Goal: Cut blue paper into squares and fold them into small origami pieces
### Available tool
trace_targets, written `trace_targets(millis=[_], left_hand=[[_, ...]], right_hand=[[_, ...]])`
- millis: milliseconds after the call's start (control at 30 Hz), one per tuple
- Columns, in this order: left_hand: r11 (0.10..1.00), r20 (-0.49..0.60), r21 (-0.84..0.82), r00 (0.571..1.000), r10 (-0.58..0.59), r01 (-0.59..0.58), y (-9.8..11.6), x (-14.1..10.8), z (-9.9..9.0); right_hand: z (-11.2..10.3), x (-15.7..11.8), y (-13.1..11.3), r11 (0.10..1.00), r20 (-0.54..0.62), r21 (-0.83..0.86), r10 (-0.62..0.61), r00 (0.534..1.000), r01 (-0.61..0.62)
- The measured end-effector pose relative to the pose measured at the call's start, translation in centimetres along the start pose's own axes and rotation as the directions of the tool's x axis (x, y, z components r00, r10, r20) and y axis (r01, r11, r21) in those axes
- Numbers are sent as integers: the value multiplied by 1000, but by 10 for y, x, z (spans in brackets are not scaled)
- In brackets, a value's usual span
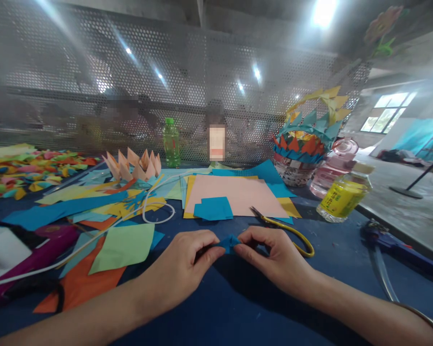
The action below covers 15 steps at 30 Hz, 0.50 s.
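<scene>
Between my two hands, just above the dark blue tabletop (238, 312), is a small folded piece of blue paper (230, 244). My left hand (193, 257) pinches its left edge between thumb and fingers. On its right edge, my right hand (274, 252) pinches in the same way. Beyond them, several blue paper pieces (213, 209) lie on a stack of pink paper sheets (234, 190). Scissors with yellow handles (292, 230) rest just past my right hand, their dark blades touching the pink paper.
At left lie green paper (124, 247), orange paper (84, 286), a white cable (144, 206) and a purple device (54, 242). A peach folded-paper ring (133, 166) and green bottle (171, 144) stand behind. Right are a paper basket (299, 154), yellow-labelled bottle (342, 194) and glue gun (400, 245).
</scene>
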<state>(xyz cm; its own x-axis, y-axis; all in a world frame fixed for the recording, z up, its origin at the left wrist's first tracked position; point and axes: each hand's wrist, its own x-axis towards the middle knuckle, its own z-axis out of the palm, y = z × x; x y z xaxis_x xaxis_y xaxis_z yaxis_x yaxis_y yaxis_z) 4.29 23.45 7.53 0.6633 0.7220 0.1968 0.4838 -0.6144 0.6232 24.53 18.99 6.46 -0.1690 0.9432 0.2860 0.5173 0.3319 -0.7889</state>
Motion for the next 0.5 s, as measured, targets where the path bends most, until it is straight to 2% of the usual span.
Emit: trace_targets(millis=[233,500], left_hand=[[993,-35,21,993,-113,114,3,-1,-4],[996,-52,24,995,-87,89,4,0,-7]], right_hand=[[-2,-1,-3,999,-5,10,41,999,-41],[-3,1,-2,998,-5,24,60,998,-60]])
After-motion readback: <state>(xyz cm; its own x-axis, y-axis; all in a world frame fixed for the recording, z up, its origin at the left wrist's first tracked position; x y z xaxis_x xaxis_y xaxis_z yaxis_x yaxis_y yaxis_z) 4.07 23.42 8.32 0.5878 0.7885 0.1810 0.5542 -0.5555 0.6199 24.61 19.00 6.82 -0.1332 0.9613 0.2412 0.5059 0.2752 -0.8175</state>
